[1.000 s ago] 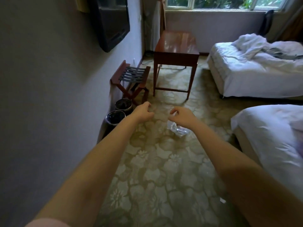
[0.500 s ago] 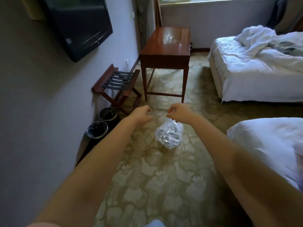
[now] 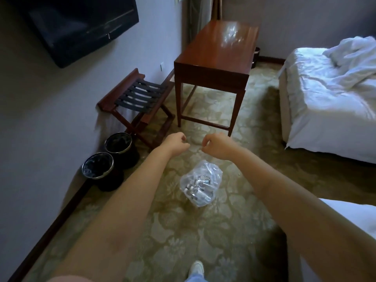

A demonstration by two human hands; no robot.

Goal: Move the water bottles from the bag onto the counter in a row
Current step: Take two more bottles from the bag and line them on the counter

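A clear plastic bag point(image 3: 200, 183) with several small water bottles inside hangs above the carpet, below and between my hands. My left hand point(image 3: 176, 143) and my right hand point(image 3: 216, 145) are held out side by side with fingers curled. Each seems to pinch a thin upper edge of the bag, though the clear plastic there is hard to see. The wooden table point(image 3: 211, 58) stands ahead by the wall, its glossy top showing pale glare.
A folding luggage rack point(image 3: 138, 98) and two black bins point(image 3: 97, 165) point(image 3: 118, 143) line the left wall under a wall TV point(image 3: 77, 27). White beds stand at right point(image 3: 329, 102) and near right point(image 3: 335, 216). Patterned carpet lies between. My shoe point(image 3: 196, 268) shows below.
The view has dropped and the table, rack and bins have come nearer. The bag, half hidden under my right hand before, now hangs in full view below both hands.
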